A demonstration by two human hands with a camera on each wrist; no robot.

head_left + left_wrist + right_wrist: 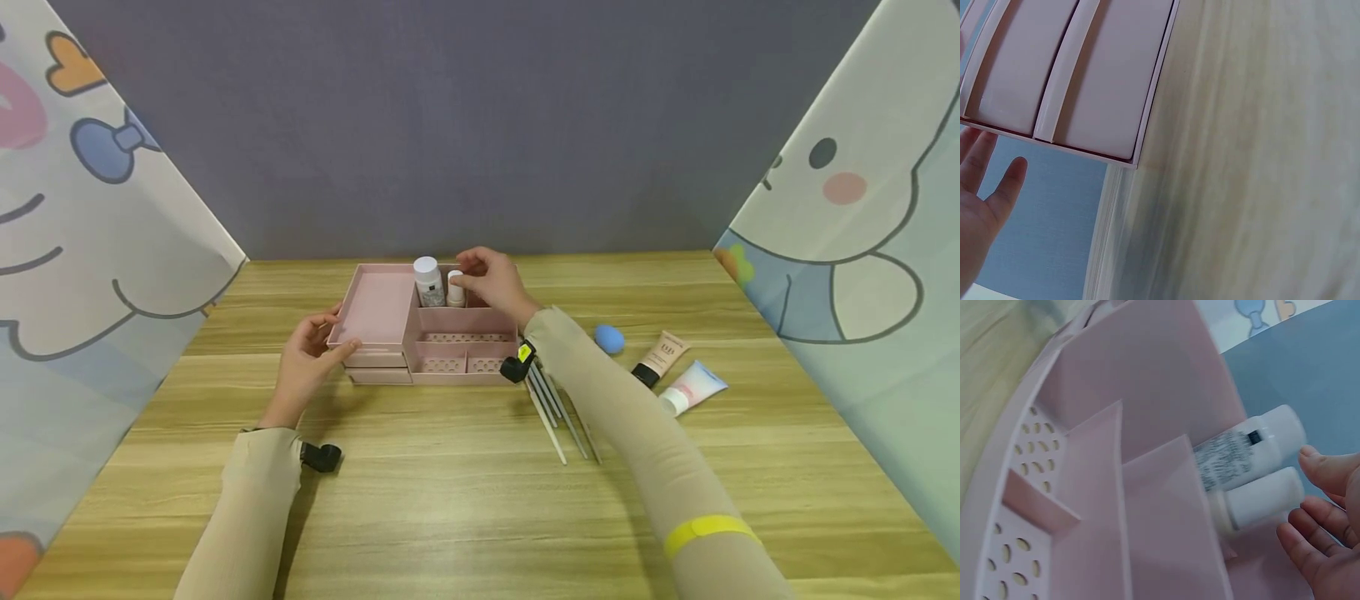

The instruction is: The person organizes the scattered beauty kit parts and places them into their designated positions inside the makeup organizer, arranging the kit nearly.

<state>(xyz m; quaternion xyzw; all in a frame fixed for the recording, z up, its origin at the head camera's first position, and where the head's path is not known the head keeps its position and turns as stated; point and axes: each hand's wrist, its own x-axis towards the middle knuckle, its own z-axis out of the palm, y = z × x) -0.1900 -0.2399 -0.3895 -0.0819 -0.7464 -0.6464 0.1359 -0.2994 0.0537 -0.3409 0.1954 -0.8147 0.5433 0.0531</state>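
A pink desk organizer [375, 304] with drawers and compartments stands on the table. My left hand [306, 354] rests against its left side, fingers apart; in the left wrist view, its fingertips [984, 140] meet the side near the drawer fronts [1113, 69]. My right hand [497, 283] is over the back compartment, beside a small white-capped bottle [456, 287]. In the right wrist view, thumb and fingers are spread around the small bottle's cap [1266, 497], with a gap visible. A larger white bottle [429, 283] with a printed label stands upright next to it.
Several thin brush-like sticks [551, 412] lie right of the organizer, partly under the right forearm. Farther right are a blue egg-shaped sponge [609, 339], a beige tube with black cap [663, 357] and a white-pink tube [693, 387]. A grey panel [480, 125] rises behind the table.
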